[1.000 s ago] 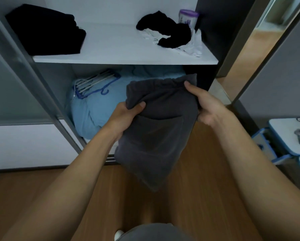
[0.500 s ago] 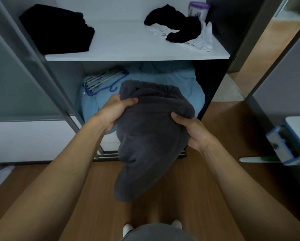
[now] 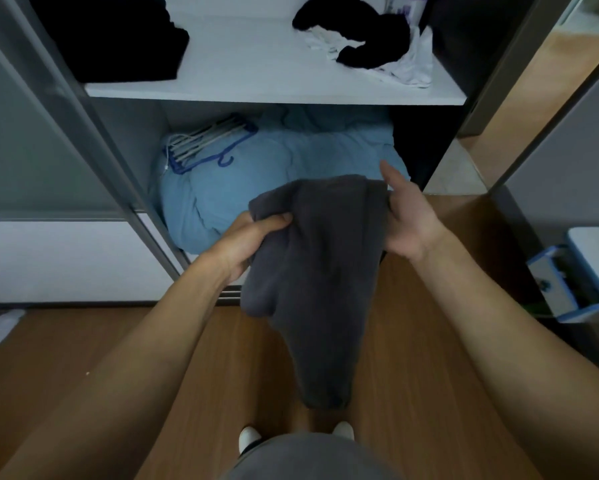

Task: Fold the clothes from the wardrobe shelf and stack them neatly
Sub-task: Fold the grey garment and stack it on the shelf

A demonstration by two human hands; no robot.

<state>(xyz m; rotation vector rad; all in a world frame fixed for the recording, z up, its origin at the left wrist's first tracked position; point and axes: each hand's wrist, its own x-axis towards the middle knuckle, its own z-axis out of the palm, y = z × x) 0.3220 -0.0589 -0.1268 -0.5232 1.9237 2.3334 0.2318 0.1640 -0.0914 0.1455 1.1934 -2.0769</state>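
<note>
While the grey garment (image 3: 312, 271) hangs over the floor (image 3: 187, 375) before the shelf (image 3: 274, 91), the left grip (image 3: 253, 233) pinches its top corner. The right grip (image 3: 409, 220) meets the other edge with its fingers hidden, so I cannot tell its hold. Folding seems underway; the next move calls for bringing the edges together evenly.

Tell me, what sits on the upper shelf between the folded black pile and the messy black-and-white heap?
Nothing. In the head view, the stretch of white shelf between the folded black pile and the black-and-white heap is bare.

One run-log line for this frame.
left hand: grips grey garment | right hand: at its right edge, fingers hidden | garment: hanging free | shelf: black stack left, loose pile right
</note>
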